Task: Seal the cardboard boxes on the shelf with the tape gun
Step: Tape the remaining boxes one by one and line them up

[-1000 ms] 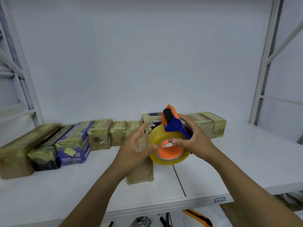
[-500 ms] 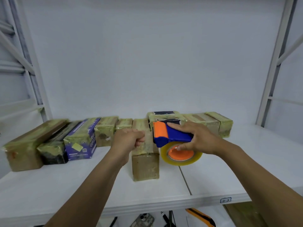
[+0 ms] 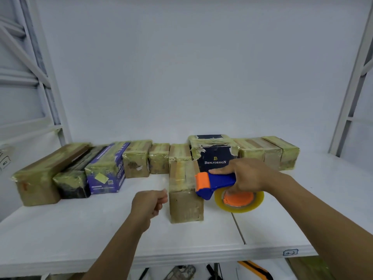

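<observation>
While your right hand (image 3: 248, 174) grips the tape gun (image 3: 218, 182) and left hand (image 3: 148, 203) pinches tape (image 3: 165, 191), the front box (image 3: 185, 205) is mid-seal, boxes behind it (image 3: 137, 158) seemingly wrapped.

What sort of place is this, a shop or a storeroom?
Probably a storeroom or packing area: a white metal shelf holds a row of tape-wrapped boxes, and the right hand holds a tape gun against one box.

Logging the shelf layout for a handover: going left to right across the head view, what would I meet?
In order: long brown box → black-ended box → purple box → left hand → front box → tape gun → rightmost taped box.
</observation>
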